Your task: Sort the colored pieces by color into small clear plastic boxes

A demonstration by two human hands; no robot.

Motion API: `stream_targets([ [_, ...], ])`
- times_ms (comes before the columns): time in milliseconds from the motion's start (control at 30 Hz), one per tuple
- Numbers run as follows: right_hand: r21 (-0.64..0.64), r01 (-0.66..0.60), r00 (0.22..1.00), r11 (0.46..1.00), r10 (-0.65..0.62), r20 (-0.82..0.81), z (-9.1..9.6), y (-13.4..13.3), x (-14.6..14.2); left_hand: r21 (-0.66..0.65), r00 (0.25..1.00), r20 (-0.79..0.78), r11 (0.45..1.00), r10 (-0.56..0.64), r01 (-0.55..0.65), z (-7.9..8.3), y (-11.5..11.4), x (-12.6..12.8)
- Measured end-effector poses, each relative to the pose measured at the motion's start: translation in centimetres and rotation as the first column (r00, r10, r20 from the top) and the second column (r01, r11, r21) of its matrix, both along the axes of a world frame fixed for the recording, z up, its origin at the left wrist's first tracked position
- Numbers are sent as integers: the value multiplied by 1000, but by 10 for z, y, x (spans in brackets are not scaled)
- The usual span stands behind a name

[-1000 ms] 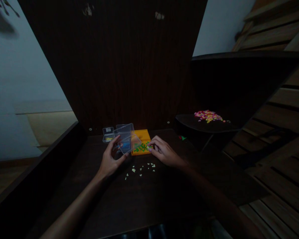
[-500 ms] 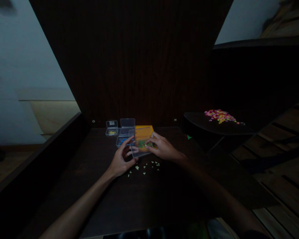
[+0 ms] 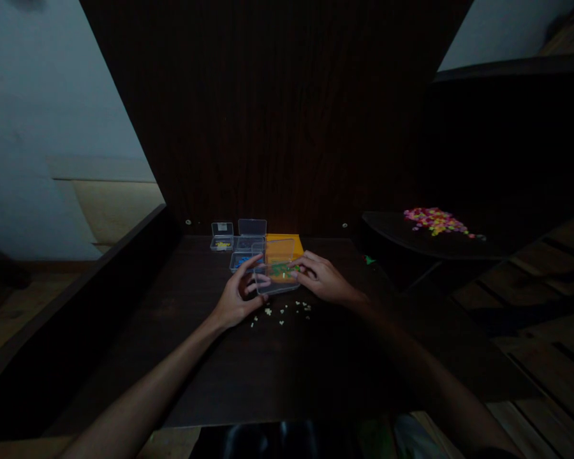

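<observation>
A clear rectangular plastic box sits over the near end of a flat orange tray, the left hand fingers gripping its left edge, the right hand fingers clasping its right; small green beads show through the transparent plastic

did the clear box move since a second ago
Yes. The clear box went rightward, from beside the orange tray to over its front.
</observation>
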State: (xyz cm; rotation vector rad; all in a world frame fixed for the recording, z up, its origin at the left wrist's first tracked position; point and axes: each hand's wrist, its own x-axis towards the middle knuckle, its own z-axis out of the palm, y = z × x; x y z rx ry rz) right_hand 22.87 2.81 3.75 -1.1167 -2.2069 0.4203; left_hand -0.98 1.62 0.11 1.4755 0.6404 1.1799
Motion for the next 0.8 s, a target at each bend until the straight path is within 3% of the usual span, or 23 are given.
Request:
stream_targets([
  [233, -311, -76, 953, 947, -23, -303, -18, -14, 6, -23, 999, 33, 1000, -12, 12, 0, 1, -1],
  [400, -374, -94, 919, 923, -64, -388, -27, -15, 4, -78, 999, 29, 997, -25, 27, 4, -1, 1],
  [600, -372, -90, 949, 924, -33, -313, -24, -13, 10, -139, 1000, 10, 990, -9, 10, 3, 0, 3],
  [733, -226, 36, 983, 974, -75, -168, -8, -13, 26, -143, 999, 34, 989, -20, 25, 0, 1, 2],
  [800, -208, 6, 998, 978, -20, -64, -4, -14, 36, -145, 999, 39, 989, -17, 23, -1, 1, 2],
])
